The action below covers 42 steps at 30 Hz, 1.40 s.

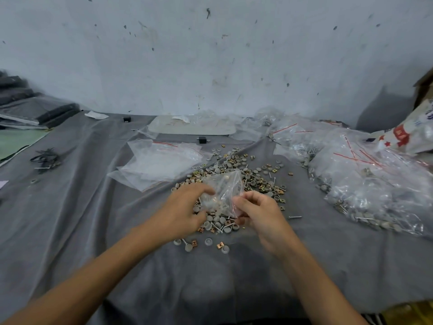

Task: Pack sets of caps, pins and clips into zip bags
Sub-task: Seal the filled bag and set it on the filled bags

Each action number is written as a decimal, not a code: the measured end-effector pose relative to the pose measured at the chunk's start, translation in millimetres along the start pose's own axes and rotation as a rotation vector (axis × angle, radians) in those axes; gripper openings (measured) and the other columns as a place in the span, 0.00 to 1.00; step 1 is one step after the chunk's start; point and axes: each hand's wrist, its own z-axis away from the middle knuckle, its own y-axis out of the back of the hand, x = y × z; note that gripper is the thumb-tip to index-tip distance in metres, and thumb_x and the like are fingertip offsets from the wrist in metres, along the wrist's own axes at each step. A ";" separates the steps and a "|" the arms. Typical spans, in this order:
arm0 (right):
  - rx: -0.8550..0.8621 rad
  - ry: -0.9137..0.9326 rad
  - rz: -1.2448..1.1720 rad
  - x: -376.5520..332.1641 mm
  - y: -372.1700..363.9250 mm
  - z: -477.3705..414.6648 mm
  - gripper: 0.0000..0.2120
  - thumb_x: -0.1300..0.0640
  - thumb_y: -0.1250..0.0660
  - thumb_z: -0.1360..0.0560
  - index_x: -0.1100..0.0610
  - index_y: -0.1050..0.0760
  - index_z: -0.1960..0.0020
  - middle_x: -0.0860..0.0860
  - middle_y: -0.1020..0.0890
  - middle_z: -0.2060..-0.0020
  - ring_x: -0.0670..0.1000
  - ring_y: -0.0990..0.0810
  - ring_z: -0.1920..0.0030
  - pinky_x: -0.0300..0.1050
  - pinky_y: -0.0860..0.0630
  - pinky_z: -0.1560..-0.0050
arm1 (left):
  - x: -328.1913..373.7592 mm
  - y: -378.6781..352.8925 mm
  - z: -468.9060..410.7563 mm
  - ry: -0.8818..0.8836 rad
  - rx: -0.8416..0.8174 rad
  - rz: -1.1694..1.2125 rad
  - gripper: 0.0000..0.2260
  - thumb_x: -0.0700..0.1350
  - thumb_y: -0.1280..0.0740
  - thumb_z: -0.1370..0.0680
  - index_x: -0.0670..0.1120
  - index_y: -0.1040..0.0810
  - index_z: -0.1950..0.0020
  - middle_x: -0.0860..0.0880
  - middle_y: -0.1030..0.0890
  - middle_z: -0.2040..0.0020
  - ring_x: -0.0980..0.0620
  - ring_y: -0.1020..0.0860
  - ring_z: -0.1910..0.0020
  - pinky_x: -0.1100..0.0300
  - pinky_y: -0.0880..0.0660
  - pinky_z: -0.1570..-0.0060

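Left hand (185, 208) and right hand (256, 213) each pinch one side of a crinkled clear zip bag (226, 190) just above a heap (257, 175) of round grey caps, thin metal pins and square coppery clips strewn on wrinkled grey cloth (93, 231) before a scuffed pale wall (210, 55).

No text can be read; the sack (408, 134) at the right edge bears red stars and blurred print.
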 end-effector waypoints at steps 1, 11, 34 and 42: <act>0.008 0.021 0.024 0.2 -1.1 1.8 0.07 0.61 0.27 0.23 0.60 0.23 0.57 0.52 0.21 0.68 0.50 0.23 0.66 0.46 0.22 0.62 | 5.9 -2.8 -1.3 0.043 0.044 0.093 0.16 0.50 0.31 0.25 0.57 0.24 0.38 0.62 0.22 0.39 0.63 0.27 0.39 0.62 0.30 0.39; 0.001 0.253 0.447 -9.2 -8.5 21.2 0.14 0.39 0.32 0.29 0.49 0.20 0.57 0.50 0.16 0.64 0.52 0.17 0.64 0.61 0.17 0.59 | 40.7 -14.0 -16.1 0.219 0.141 0.653 0.06 0.52 0.33 0.24 0.53 0.19 0.57 0.53 0.18 0.65 0.56 0.23 0.68 0.59 0.28 0.68; -0.161 0.722 1.355 -61.5 0.4 40.0 0.11 0.51 0.33 0.19 0.50 0.25 0.38 0.54 0.33 0.30 0.57 0.36 0.31 0.54 0.26 0.39 | 38.4 45.6 -18.9 0.133 -0.018 0.542 0.07 0.43 0.36 0.17 0.54 0.21 0.45 0.50 0.17 0.61 0.49 0.17 0.68 0.58 0.22 0.67; -0.206 0.745 1.436 -74.0 -10.7 52.6 0.10 0.51 0.40 0.19 0.54 0.23 0.46 0.53 0.26 0.44 0.55 0.29 0.44 0.53 0.23 0.50 | 55.8 45.8 -17.7 0.171 -0.089 0.406 0.07 0.39 0.29 0.24 0.53 0.21 0.54 0.59 0.25 0.71 0.60 0.28 0.71 0.64 0.32 0.68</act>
